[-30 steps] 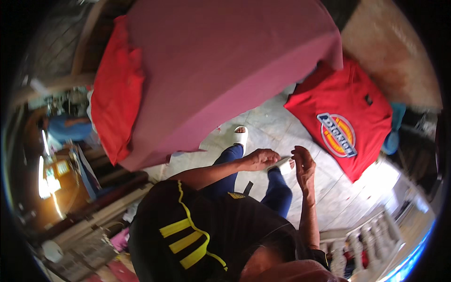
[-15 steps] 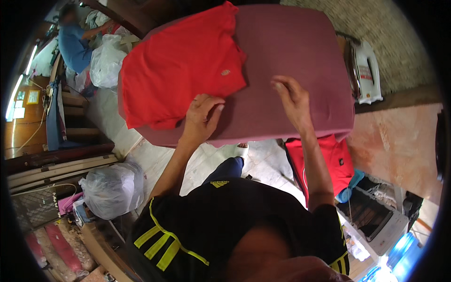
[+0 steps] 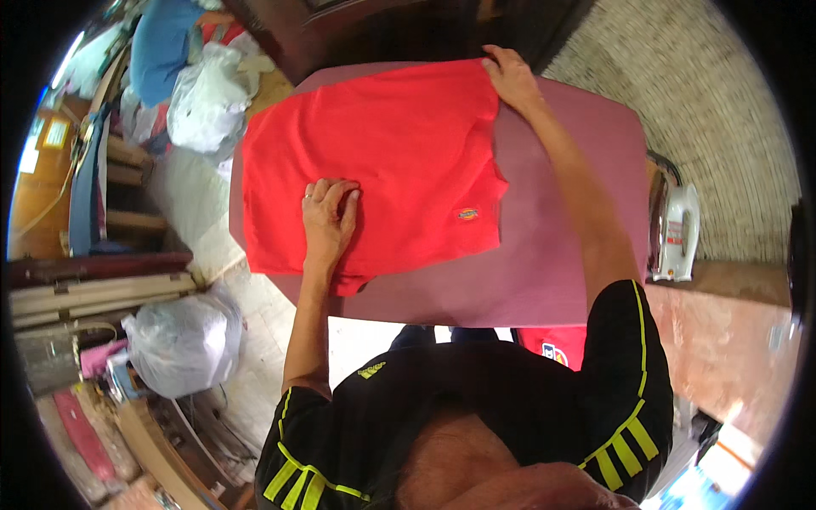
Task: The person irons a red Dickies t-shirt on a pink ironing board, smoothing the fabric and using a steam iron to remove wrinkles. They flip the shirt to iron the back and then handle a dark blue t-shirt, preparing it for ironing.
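Observation:
A red garment (image 3: pixel 382 144) with a small oval patch low on its right lies spread over the maroon padded ironing table (image 3: pixel 569 212). Its surface shows soft creases, and its near left edge is rumpled. My left hand (image 3: pixel 330 221) rests on the left part of the cloth, with curled fingers and the thumb drawn against the forefinger, pinching the fabric. Far across the table, my right hand (image 3: pixel 514 78) has its thumb and fingertips on the garment's far right corner, closed on the edge.
A white iron (image 3: pixel 678 234) stands on its heel at the table's right, by a woven mat wall (image 3: pixel 680 93). Another red cloth (image 3: pixel 552 344) shows under the near edge. Stuffed plastic bags (image 3: pixel 187 344) sit on the floor at left. A person in blue (image 3: pixel 161 38) is at the far left.
My right hand has reached forward to the garment's far right corner. My left hand has gone from the near edge onto the cloth. The garment lies flatter and squarer on the table.

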The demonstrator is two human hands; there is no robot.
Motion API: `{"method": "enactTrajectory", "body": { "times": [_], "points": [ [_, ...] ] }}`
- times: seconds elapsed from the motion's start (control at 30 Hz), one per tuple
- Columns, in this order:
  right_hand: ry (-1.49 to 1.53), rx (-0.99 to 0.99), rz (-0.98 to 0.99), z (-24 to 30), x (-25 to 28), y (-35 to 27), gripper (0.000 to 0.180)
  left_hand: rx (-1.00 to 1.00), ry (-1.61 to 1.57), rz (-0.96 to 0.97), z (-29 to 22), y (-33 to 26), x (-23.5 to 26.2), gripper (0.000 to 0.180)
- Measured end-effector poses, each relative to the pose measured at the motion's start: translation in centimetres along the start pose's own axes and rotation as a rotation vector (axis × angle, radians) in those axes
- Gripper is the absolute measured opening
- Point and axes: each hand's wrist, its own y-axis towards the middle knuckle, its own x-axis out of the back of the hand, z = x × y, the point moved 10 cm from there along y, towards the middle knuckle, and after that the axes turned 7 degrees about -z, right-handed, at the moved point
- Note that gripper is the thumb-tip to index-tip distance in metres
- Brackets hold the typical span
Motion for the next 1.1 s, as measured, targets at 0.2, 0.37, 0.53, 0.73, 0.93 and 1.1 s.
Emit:
{"method": "enactTrajectory", "body": {
  "times": [0.2, 0.37, 0.53, 0.73, 0.93, 1.1],
  "points": [
    [0.084, -0.235, 0.048, -4.7, -0.7, -0.4, 0.026, 0.115, -0.041, -0.041, 0.1, -1.1, 2.0, 0.008],
    [0.619, -0.297, -0.118, -2.0, 3.7, -6.7, 0.029, 0.176, 0.125, -0.099, 1.9, -6.4, 8.0, 0.018],
    [0.518, -0.405, 0.269, 5.6, 7.5, -20.6, 0.037, 0.389, 0.023, 0.041, 1.0, -11.1, 10.6, 0.038],
    [0.19, 0.066, 0.292, 14.4, 9.5, -25.3, 0.049, 0.247, 0.045, 0.133, 2.2, -11.2, 9.4, 0.041],
    [0.126, 0.094, 0.218, 14.2, 7.6, -24.4, 0.036, 0.18, 0.187, 0.243, 2.3, -9.4, 9.3, 0.043],
    [0.102, 0.142, 0.148, 15.3, 8.6, -23.5, 0.032, 0.031, 0.284, 0.184, -0.8, -8.6, 8.4, 0.05]
  ]
}}
